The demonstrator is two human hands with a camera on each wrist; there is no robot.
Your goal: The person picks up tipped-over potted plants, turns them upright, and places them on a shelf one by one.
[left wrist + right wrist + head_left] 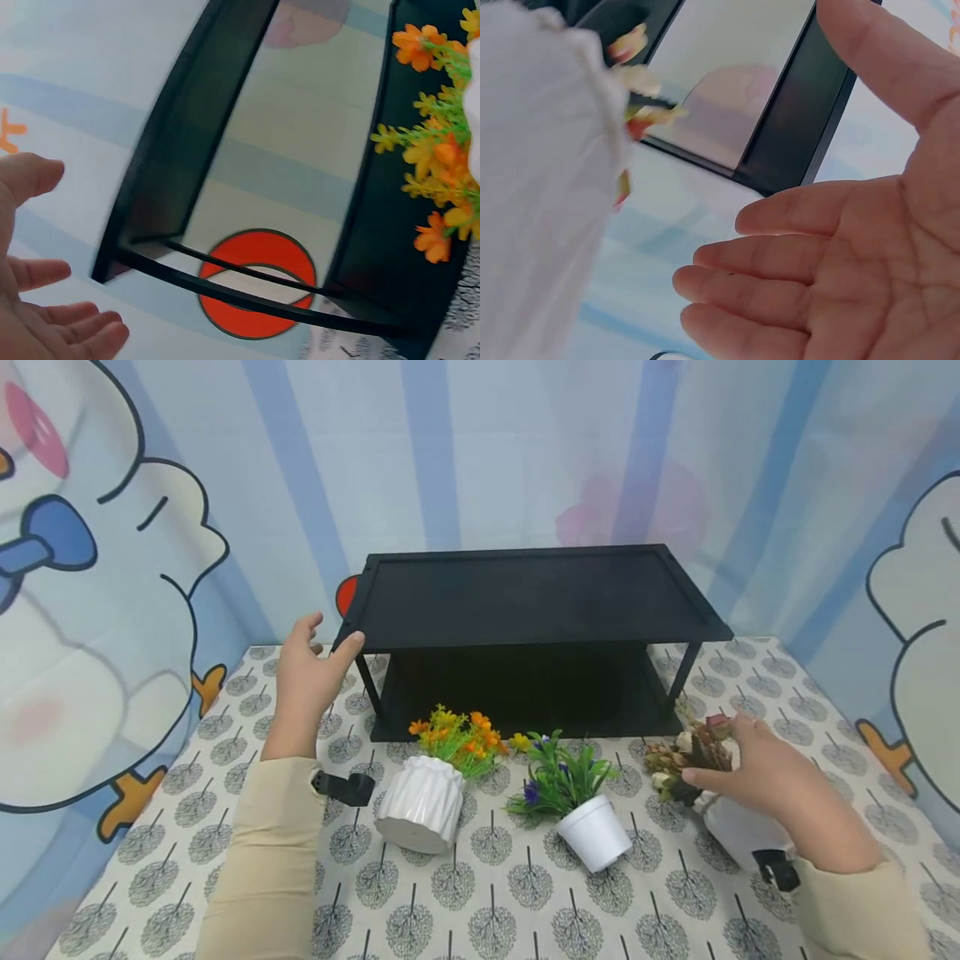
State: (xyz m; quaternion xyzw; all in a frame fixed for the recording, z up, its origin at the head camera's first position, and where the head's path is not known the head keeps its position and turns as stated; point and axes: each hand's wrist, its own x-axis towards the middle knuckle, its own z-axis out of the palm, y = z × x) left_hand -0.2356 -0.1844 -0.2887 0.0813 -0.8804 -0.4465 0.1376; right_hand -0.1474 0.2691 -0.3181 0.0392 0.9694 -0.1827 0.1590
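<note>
Left hand [306, 681] splayed, right hand [767, 770] outstretched

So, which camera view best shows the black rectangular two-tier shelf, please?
The head view, where the shelf fits entirely; the left wrist crops it to one end, the right wrist to another, partly covered.

From the head, the tabletop [491, 887] is viewed forward and down, with the left hand [306, 681], the right hand [761, 768] and the black shelf [525, 597] taken in from farther back. From the left wrist, the shelf is seen close and steeply tilted beyond the left hand, the orange flowers [442, 154] being cut by the frame edge. From the right wrist, the right hand is shown palm-on and very near, with a white pot [540, 195] cropped large opposite it. The shelf is shared by all three views, the pot by head and right wrist.
</note>
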